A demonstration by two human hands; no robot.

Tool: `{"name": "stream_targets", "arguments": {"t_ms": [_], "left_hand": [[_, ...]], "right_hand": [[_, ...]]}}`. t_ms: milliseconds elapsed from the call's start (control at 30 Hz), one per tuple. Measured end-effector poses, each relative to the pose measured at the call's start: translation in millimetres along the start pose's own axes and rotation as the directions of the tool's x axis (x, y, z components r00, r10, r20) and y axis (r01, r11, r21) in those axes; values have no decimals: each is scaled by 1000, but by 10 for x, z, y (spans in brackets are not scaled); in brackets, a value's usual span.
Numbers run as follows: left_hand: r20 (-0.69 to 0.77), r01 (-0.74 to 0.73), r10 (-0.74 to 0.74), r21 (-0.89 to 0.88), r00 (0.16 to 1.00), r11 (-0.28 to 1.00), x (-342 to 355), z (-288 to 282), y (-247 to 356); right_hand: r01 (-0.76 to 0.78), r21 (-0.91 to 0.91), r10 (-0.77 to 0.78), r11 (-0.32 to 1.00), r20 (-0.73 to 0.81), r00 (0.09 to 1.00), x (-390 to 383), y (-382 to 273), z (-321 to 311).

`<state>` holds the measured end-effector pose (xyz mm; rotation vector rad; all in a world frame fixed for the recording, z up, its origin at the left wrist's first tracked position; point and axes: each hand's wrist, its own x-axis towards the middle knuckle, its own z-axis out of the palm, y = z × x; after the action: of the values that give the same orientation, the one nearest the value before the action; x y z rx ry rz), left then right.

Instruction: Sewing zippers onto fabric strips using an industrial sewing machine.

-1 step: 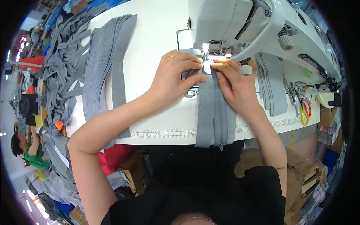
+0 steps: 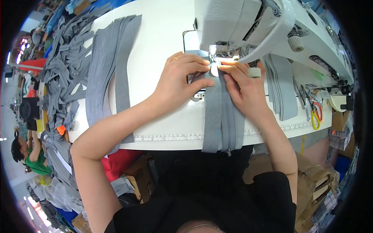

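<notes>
A long grey fabric strip (image 2: 213,120) lies with a grey zipper (image 2: 229,116) along its right side. Both run up under the presser foot (image 2: 214,64) of a white sewing machine (image 2: 229,23). My left hand (image 2: 184,73), with a ring on one finger, bends its fingers and thumb over the strip's left side beside the foot. My right hand (image 2: 244,85) has fingertips close to the foot and its thumb against the zipper. The metal zipper slider (image 2: 228,152) hangs over the table's front edge. Fabric under my fingertips is partly hidden.
Stacked grey strips (image 2: 105,70) lie at the left, beside a tangled heap of strips (image 2: 66,62). More grey strips (image 2: 283,89) rest right of my right hand, near scissors (image 2: 315,116). A ruler tape (image 2: 171,138) runs along the front edge. Another person (image 2: 35,155) is far left.
</notes>
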<state>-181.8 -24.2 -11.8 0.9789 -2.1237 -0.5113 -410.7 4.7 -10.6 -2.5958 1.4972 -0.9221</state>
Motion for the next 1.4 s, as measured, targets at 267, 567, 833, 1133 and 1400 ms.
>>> {"name": "stream_targets", "arguments": {"t_ms": [267,567,833,1133,1400], "left_hand": [[48,-5,-2,150,999,989,-67,-48,117],[52,-110,102,172,993,979,-32,-15,113],[29,-81,76,294,997,952,-88,38,171],[-62,134,-132,34,989,990,56,41,120],[86,140,-141,15,986,990,62,-4,102]], "right_hand": [[-22,-31,23,999,36,999,-25,23,5],[-15,23,15,1000,1,1000,-15,24,-15],[-18,36,18,999,5,1000,-15,28,0],[-13,27,12,1000,18,1000,-21,24,-11],[-7,21,7,1000,21,1000,-31,44,4]]}}
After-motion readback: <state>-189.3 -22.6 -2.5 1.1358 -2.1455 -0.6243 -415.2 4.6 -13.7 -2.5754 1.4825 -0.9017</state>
